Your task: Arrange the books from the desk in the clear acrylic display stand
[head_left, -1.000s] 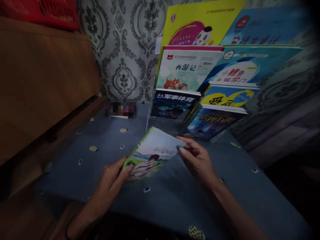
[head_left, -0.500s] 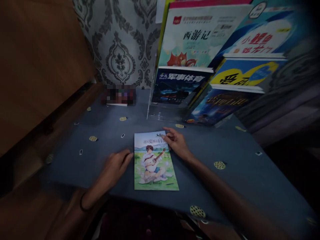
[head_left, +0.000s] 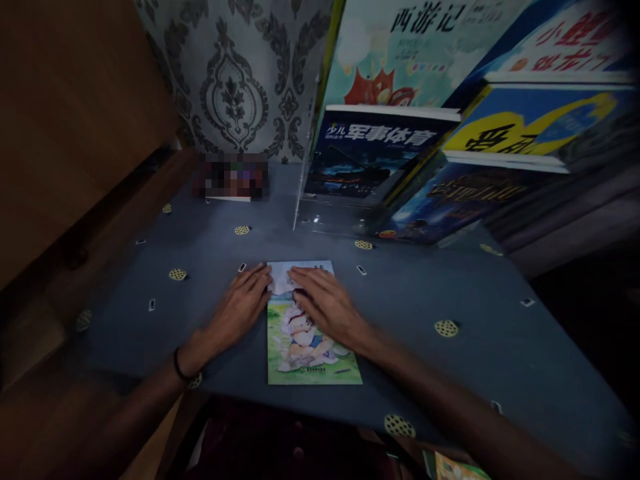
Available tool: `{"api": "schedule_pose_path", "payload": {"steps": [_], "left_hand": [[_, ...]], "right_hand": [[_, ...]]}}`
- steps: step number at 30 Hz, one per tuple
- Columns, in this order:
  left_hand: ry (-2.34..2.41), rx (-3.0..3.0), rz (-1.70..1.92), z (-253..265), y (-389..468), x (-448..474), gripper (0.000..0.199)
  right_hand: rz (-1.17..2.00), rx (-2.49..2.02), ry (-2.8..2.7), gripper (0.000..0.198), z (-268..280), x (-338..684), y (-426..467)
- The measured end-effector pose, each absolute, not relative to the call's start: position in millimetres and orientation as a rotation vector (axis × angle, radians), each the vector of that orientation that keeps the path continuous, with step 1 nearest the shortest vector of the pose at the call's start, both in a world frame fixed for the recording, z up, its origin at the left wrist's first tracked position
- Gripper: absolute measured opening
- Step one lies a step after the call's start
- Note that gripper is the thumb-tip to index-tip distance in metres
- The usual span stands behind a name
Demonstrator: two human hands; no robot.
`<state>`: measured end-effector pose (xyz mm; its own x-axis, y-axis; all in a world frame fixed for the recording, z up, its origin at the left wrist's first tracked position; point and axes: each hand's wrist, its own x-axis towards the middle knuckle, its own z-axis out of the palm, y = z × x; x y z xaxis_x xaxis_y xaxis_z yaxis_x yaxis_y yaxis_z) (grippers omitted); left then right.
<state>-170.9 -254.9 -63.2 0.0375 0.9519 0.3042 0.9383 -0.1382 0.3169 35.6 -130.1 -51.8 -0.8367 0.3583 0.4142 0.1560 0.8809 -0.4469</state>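
A thin book (head_left: pixel 314 350) with a drawn cover of a guitar player on grass lies flat near the front of the dark blue tablecloth (head_left: pixel 400 353). My right hand (head_left: pixel 327 303) rests across the upper part of its cover, palm down and fingers stretched out. It hides much of the title and the drawn figure's head. At the book's upper left edge is my left hand (head_left: pixel 245 300), with its fingers extended and their tips on or touching that edge. Neither hand grips anything.
A clear acrylic rack (head_left: pixel 340 217) holds several upright books, among them a dark blue book (head_left: pixel 370 153), at the back right. Another book (head_left: pixel 233 180), blurred out, lies at the back left. Patterned wallpaper (head_left: pixel 233 87) rises behind; a wooden panel (head_left: pixel 75 120) stands left.
My right hand has moved from the book's upper right edge onto its cover and flattened. My left hand has shifted up along the left edge with fingers extended. The view has tilted down slightly.
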Motion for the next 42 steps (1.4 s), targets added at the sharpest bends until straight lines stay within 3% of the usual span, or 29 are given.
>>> {"api": "schedule_pose_path", "payload": {"steps": [8, 30, 36, 42], "left_hand": [[2.032, 2.251, 0.756, -64.8, -253.1, -167.6, 0.025], [1.991, 2.237, 0.784, -73.2, -252.6, -175.8, 0.023], [2.027, 2.229, 0.777, -71.4, -252.0, -175.4, 0.025], [1.999, 2.362, 0.676, -68.1, -246.7, -173.9, 0.038]], "right_hand": [[0.603, -0.21, -2.784, 0.07, -64.6, 3.9, -136.9], [0.584, -0.455, -2.796, 0.062, -66.8, 37.0, -116.3], [0.738, -0.601, -2.662, 0.055, -68.7, 65.0, -99.6], [1.168, -0.734, -2.323, 0.049, -61.6, 75.0, -83.4]]}}
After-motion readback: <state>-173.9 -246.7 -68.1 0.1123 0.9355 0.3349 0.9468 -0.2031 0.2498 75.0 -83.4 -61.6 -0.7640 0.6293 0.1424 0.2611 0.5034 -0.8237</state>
